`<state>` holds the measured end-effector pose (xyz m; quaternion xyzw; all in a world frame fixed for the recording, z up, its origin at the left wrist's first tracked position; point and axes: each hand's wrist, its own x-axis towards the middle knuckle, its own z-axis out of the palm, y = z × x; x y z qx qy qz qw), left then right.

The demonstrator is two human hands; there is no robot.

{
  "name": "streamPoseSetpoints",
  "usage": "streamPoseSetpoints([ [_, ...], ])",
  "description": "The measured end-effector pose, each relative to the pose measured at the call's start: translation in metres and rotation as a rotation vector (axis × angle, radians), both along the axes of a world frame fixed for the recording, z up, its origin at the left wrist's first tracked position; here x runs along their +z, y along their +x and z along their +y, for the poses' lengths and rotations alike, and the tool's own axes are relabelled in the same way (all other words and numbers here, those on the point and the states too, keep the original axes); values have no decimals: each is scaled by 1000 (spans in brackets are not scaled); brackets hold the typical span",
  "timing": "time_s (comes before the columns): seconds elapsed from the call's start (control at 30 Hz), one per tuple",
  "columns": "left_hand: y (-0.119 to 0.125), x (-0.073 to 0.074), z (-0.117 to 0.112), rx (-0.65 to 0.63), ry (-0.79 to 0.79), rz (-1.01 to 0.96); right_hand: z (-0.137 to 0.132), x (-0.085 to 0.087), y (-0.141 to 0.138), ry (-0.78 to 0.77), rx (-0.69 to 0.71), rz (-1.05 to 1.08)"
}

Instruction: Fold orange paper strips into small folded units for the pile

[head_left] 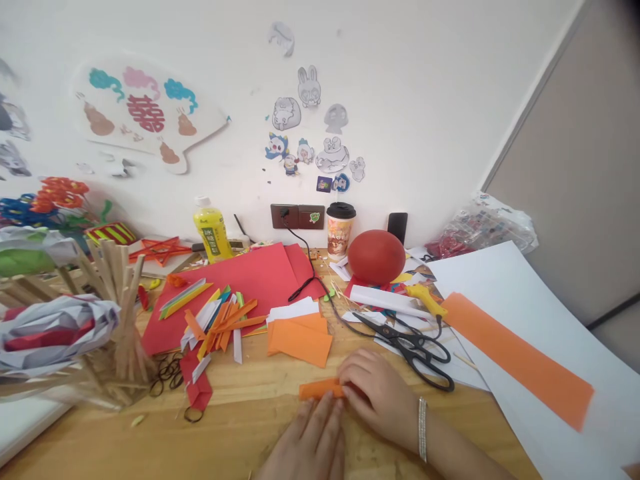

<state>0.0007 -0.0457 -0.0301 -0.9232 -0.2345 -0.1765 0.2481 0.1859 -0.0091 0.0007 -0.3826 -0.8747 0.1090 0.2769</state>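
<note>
A folded orange paper strip [319,389] lies on the wooden table, close to its front edge. My left hand [313,440] comes in from below, its fingers stretched out and their tips resting on the lower edge of the strip. My right hand [377,393], with a sparkling bracelet at the wrist, has its fingers curled over the strip's right end, which it hides. Just beyond is a small stack of orange paper rectangles [303,340] with white ones behind. Black-handled scissors [407,343] lie right of the stack, beyond my right hand.
Folded paper strips [223,327] are piled on red paper [245,273]. A red balloon [377,257], a lidded cup [341,230] and a yellow bottle [212,230] stand along the wall. A yellow glue gun [427,301] and a long orange strip [520,360] lie right, over white sheets [493,280]. Wooden sticks [123,293] crowd the left.
</note>
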Motion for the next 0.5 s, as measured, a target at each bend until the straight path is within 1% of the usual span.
streamPoseSetpoints([
  [0.2,-4,7,3,38,-139,62,4,-5,-4,-87,-84,9],
  [0.33,-4,5,5,65,-160,86,5,-8,-6,-94,-139,-17],
  [0.5,-3,6,4,84,-239,106,7,-12,-8,-104,-182,-37],
])
